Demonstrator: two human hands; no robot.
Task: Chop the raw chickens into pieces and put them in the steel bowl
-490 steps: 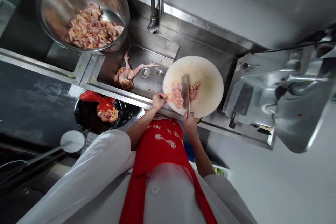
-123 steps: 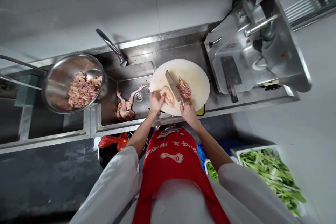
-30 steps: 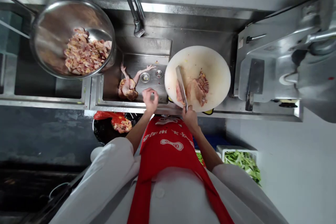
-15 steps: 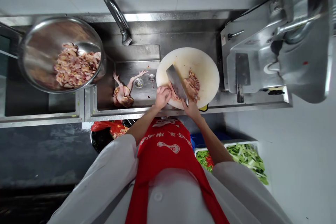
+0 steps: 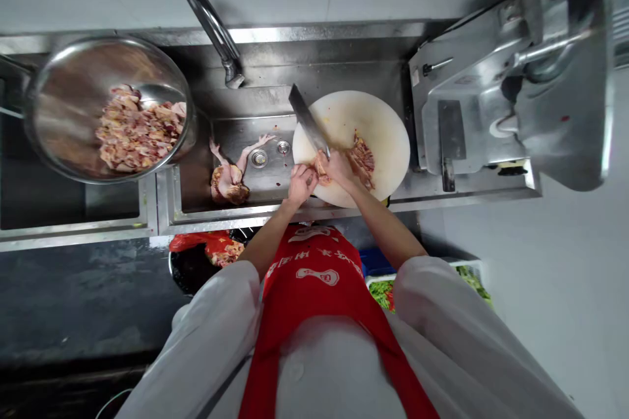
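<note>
My right hand (image 5: 338, 167) is wrapped round the handle of a cleaver (image 5: 307, 119), whose blade points up and to the left, past the rim of a round white cutting board (image 5: 388, 124). Under and beside this hand lies a piece of raw chicken (image 5: 322, 167). My left hand (image 5: 302, 183) is closed on the lower left end of that piece, at the board's near left edge. More chicken (image 5: 361, 158), dark and reddish, rests on the board to the right of my right hand.
In the sink (image 5: 275, 173) left of the board lies a chicken carcass (image 5: 229, 182) with its feet on. A large steel bowl (image 5: 54, 144) holds chopped chicken (image 5: 140, 131). A faucet (image 5: 211, 19) arches behind; a second cleaver (image 5: 451, 137) lies on the steel machine (image 5: 427, 105) at right.
My right hand has moved up and left with the cleaver, and its blade now reaches beyond the board's left rim. My left hand stays at the near edge, slightly shifted.
</note>
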